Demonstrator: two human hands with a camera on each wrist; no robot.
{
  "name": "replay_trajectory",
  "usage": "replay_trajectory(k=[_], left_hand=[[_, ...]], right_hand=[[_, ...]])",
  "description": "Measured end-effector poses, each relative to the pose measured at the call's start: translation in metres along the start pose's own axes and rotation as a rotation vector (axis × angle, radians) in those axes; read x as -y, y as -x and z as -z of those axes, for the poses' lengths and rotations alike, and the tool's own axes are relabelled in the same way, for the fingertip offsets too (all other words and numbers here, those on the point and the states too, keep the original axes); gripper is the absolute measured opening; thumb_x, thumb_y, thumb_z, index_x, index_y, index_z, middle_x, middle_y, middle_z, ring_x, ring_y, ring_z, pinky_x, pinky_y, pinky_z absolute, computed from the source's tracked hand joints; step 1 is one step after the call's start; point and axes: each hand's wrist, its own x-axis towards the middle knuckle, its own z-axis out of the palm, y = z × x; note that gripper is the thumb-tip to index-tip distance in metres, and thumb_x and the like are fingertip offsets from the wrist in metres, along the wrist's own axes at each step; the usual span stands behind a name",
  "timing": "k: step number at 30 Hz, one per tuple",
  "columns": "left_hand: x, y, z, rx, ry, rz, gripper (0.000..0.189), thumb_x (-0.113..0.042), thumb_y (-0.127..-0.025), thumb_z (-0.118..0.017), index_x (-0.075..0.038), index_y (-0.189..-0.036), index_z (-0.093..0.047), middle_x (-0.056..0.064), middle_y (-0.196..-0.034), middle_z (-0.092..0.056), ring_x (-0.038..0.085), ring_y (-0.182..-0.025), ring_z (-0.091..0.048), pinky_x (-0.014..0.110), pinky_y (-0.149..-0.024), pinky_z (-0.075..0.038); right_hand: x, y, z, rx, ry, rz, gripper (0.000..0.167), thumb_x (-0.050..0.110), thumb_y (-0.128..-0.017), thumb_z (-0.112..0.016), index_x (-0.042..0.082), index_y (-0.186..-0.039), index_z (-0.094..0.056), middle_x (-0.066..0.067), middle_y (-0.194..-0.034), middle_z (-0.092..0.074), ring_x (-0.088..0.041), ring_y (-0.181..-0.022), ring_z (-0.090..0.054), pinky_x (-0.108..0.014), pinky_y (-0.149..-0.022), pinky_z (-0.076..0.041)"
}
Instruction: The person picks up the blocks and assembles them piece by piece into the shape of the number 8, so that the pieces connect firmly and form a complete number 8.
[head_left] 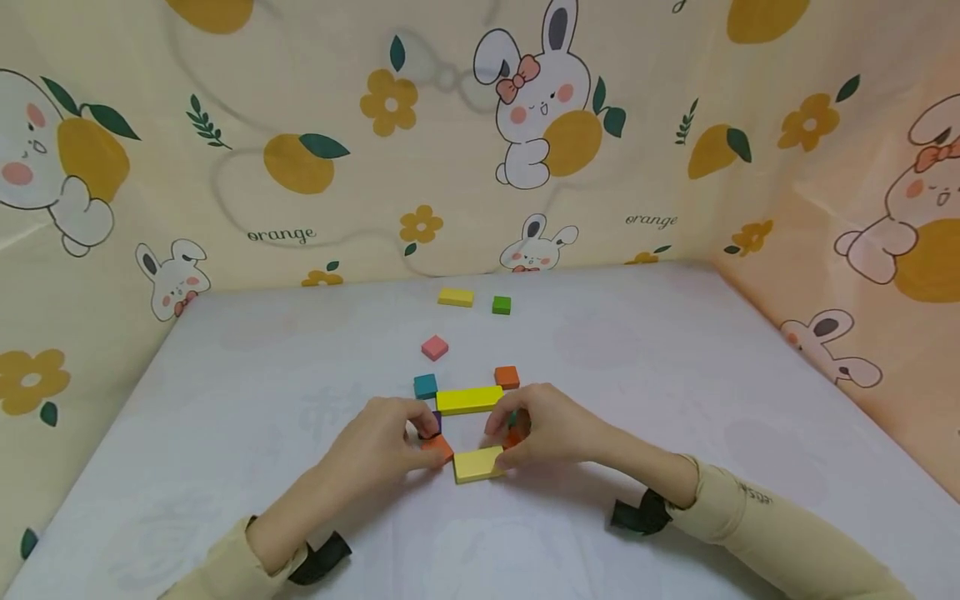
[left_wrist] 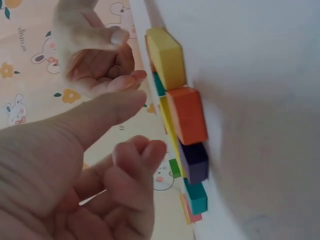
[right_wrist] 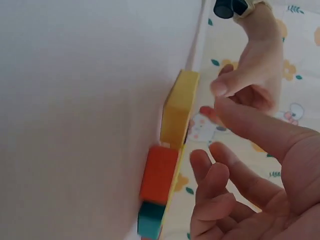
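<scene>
Low on the white table, several blocks form a ring-like shape. My left hand (head_left: 386,437) hovers over its left side, beside an orange block (left_wrist: 187,117) and a purple block (left_wrist: 195,162). In the left wrist view its thumb and bent fingers stand apart with nothing between them. My right hand (head_left: 551,425) is over the right side, near a red-orange block (right_wrist: 159,175) and a green-teal block (right_wrist: 151,220), its fingers loosely curled around nothing. Between the hands lie a pale yellow block (head_left: 477,465) at the front and a long bright yellow block (head_left: 469,401) behind.
Behind the long block's ends sit a teal block (head_left: 425,386) and another orange block (head_left: 507,377). Farther back lie a pink block (head_left: 435,347), a yellow block (head_left: 456,297) and a small green block (head_left: 502,305). A printed rabbit-and-orange cloth (head_left: 450,167) hangs around the table.
</scene>
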Motion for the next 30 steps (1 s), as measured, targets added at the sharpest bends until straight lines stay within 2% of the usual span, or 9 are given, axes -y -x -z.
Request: replay_trajectory(k=[3,7,11,17,26,30], left_hand=[[-0.001,-0.001,0.0,0.012,0.017,-0.074,0.019,-0.021,-0.078,-0.085,-0.016,-0.09,-0.071,-0.01,-0.082,-0.064,0.012,-0.066,-0.054,0.027,-0.057,-0.049],[-0.003,-0.003,-0.004,0.057,0.034,-0.132,0.026,-0.02,-0.077,-0.086,-0.011,-0.097,-0.072,-0.008,-0.084,-0.065,0.013,-0.068,-0.054,0.026,-0.057,-0.049],[-0.006,-0.008,-0.01,0.102,0.04,-0.123,0.03,-0.022,-0.077,-0.086,-0.011,-0.101,-0.072,-0.006,-0.087,-0.064,0.014,-0.075,-0.054,0.026,-0.063,-0.05],[-0.01,-0.013,-0.016,0.15,0.064,-0.08,0.029,-0.022,-0.076,-0.087,-0.012,-0.1,-0.072,-0.007,-0.089,-0.064,0.016,-0.079,-0.055,0.027,-0.068,-0.05],[-0.011,-0.013,-0.019,0.17,0.052,-0.113,0.022,-0.018,-0.077,-0.086,-0.015,-0.096,-0.074,-0.01,-0.086,-0.066,0.016,-0.084,-0.055,0.028,-0.067,-0.049],[-0.01,-0.013,-0.019,0.173,0.058,-0.106,0.022,-0.017,-0.077,-0.086,-0.016,-0.096,-0.074,-0.01,-0.085,-0.066,0.017,-0.084,-0.054,0.028,-0.066,-0.048]], right_hand=[[-0.007,0.007,0.007,-0.066,0.013,-0.005,0.019,0.021,-0.077,-0.086,0.02,-0.091,-0.073,0.007,-0.084,-0.067,-0.014,-0.066,-0.057,-0.027,-0.056,-0.048],[-0.018,0.014,0.013,-0.103,0.033,-0.008,0.018,0.024,-0.077,-0.086,0.02,-0.088,-0.073,0.008,-0.082,-0.067,-0.016,-0.064,-0.056,-0.027,-0.054,-0.048],[-0.024,0.018,0.015,-0.103,0.036,-0.032,0.02,0.023,-0.075,-0.088,0.019,-0.087,-0.072,0.006,-0.081,-0.066,-0.017,-0.063,-0.055,-0.026,-0.053,-0.047],[-0.023,0.018,0.01,-0.1,0.03,-0.023,0.024,0.025,-0.071,-0.09,0.018,-0.084,-0.071,0.004,-0.074,-0.063,-0.015,-0.061,-0.053,-0.025,-0.053,-0.046],[-0.019,0.016,0.006,-0.099,0.056,-0.001,0.024,0.016,-0.07,-0.09,0.016,-0.084,-0.071,0.005,-0.075,-0.063,-0.011,-0.062,-0.055,-0.025,-0.055,-0.049],[-0.018,0.016,0.006,-0.092,0.053,0.004,0.025,0.016,-0.07,-0.091,0.015,-0.085,-0.071,0.004,-0.075,-0.062,-0.012,-0.061,-0.054,-0.025,-0.054,-0.048]])
